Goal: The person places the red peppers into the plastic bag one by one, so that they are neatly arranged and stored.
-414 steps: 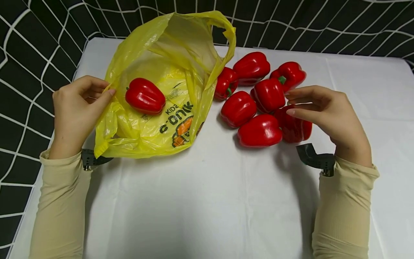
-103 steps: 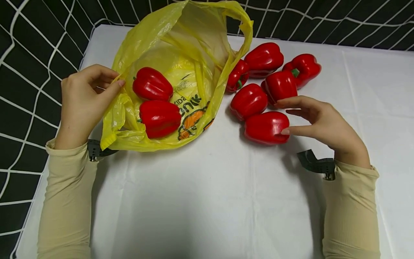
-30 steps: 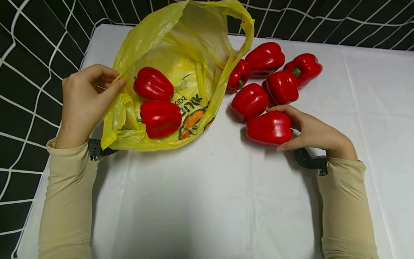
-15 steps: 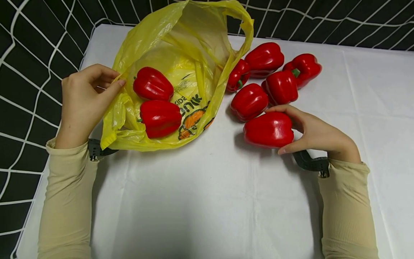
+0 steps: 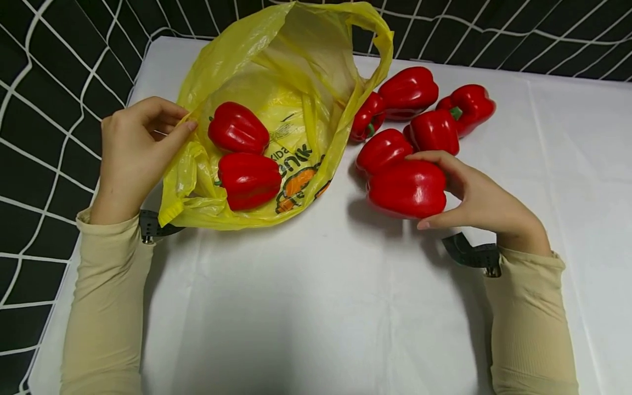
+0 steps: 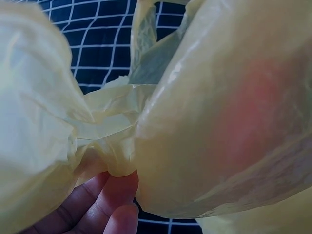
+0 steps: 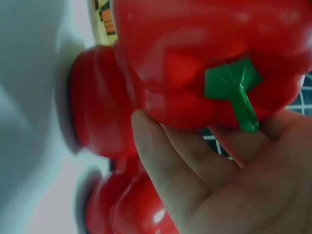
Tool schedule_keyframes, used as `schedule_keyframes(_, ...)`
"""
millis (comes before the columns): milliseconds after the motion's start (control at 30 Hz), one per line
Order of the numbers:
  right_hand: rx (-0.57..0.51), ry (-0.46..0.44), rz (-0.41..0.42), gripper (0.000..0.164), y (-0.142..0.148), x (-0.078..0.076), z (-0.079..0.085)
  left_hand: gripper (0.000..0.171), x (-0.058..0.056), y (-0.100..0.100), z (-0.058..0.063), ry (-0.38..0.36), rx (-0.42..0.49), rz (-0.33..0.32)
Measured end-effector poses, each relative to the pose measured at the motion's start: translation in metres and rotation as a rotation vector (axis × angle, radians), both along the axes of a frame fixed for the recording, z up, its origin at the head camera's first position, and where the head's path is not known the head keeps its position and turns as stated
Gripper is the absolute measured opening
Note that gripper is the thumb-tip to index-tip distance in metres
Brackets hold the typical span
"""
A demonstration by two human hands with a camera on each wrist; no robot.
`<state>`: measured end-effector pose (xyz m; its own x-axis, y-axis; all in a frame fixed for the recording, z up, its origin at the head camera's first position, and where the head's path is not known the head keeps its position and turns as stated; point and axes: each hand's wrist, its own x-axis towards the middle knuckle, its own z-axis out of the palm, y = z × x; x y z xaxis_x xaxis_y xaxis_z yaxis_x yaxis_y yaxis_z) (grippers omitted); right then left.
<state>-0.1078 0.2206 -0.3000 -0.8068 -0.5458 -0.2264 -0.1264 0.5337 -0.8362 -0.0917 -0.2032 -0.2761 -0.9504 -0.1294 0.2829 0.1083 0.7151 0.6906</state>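
R wrist view shows the held pepper's green stem (image 7: 234,90); head view hides it.
Right hand (image 5: 481,197) curls round red bell pepper (image 5: 406,188) above white tablecloth (image 5: 316,307), beside four loose ones; left hand (image 5: 135,151) pinches yellow plastic bag (image 5: 296,71) rim, w/ two peppers inside.

— How is the light in the head view?
— Bright and even from above; soft shadows fall toward the viewer under the pepper (image 5: 406,188) and sleeves, and small glare spots sit on the red skins.
— And the wrist views?
— Both soft — the bag (image 6: 229,122) fills the left one, washed pale, and the right one is blurred at close range.
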Motion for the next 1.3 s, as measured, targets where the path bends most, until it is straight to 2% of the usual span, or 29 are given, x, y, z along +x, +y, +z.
schedule_keyframes(200, -0.086, 0.007, -0.029, 0.086, -0.017, -0.003, 0.005, 0.022, -0.001, 0.001, -0.001, -0.005, -0.001, -0.008)
schedule_keyframes(400, -0.187, 0.02, -0.044, 0.085, -0.048, -0.011, 0.016, 0.022, -0.001, 0.001, -0.002, -0.009, -0.003, -0.008)
schedule_keyframes(567, -0.203, 0.011, -0.058, 0.084, -0.077, -0.016, 0.022, 0.023, -0.001, 0.002, -0.002, -0.008, 0.001, -0.014)
schedule_keyframes(900, -0.275, 0.019, -0.004, 0.083, -0.124, -0.031, 0.021, 0.022, 0.0, 0.003, -0.002, -0.002, -0.014, -0.014)
schedule_keyframes(1200, -0.29, 0.059, -0.063, 0.083, -0.154, -0.052, 0.025, 0.022, -0.001, 0.003, -0.001, -0.002, -0.019, -0.014)
schedule_keyframes(1300, -0.302, 0.06, -0.086, 0.085, -0.163, -0.058, 0.021, 0.022, -0.001, 0.002, -0.001, -0.001, -0.014, -0.012)
